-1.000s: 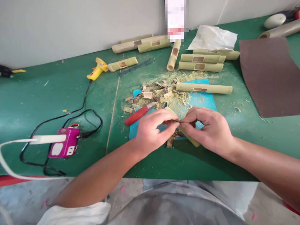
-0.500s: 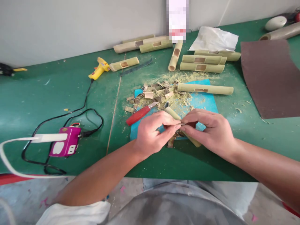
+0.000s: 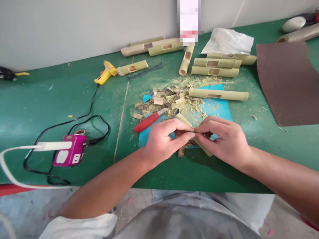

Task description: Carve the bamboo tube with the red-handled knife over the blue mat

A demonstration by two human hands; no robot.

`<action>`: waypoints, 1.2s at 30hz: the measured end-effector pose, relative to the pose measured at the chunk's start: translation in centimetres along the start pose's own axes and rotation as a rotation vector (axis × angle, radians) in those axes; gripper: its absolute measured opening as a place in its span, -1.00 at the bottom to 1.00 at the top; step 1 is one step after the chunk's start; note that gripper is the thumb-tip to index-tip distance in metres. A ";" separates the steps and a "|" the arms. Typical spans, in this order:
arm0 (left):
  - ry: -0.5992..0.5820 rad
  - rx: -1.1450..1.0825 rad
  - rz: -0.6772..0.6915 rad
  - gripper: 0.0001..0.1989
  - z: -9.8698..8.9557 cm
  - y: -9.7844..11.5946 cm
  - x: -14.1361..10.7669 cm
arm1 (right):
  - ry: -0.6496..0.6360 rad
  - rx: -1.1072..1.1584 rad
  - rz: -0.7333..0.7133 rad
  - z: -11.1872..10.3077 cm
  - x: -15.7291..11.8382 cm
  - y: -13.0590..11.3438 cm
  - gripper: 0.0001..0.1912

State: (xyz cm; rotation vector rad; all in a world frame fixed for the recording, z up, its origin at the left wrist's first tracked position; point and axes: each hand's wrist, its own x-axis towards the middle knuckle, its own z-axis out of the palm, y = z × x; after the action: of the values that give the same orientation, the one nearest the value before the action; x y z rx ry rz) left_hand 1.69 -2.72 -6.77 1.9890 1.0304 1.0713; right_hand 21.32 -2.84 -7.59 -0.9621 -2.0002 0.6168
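My left hand and my right hand meet fingertip to fingertip, both pinched on something small that I cannot make out. Beneath them a bamboo tube lies slantwise, its middle hidden by the fingers. It rests over a blue sheet strewn with bamboo chips and shavings. A knife with a red handle lies just left of my left hand, blade toward the chips. Behind my hands is another bamboo tube with a cut opening.
More notched bamboo tubes lie at the back, some under white paper. A yellow glue gun and a magenta power adapter with cables are on the left. A brown sheet covers the right side of the green table.
The fingertips of both hands have shifted slightly and press closer together. Little of the small thing between them shows now.
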 end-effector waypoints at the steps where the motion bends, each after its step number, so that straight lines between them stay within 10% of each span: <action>1: -0.005 -0.007 -0.026 -0.95 0.0 0.0 0.0 | 0.006 -0.024 -0.007 -0.1 0.0 0.0 -0.90; 7: -0.011 -0.171 -0.186 -0.97 0.3 -0.1 -0.4 | 0.017 -0.115 -0.029 -0.2 0.1 0.1 -0.90; 16: 0.218 0.257 0.131 -0.95 -1.8 -2.9 0.5 | -0.184 -0.514 -0.042 -0.5 -0.4 -0.3 -0.67; 36: 0.118 0.560 0.213 -0.86 -1.1 -4.3 1.3 | -0.241 -0.632 0.052 0.2 -0.9 0.5 -0.77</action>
State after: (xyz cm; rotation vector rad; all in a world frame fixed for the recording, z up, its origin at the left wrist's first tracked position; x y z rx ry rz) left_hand -0.23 0.70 -9.32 2.5516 1.3117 1.1035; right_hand 21.74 -3.23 -8.46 -1.3596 -2.4561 0.1153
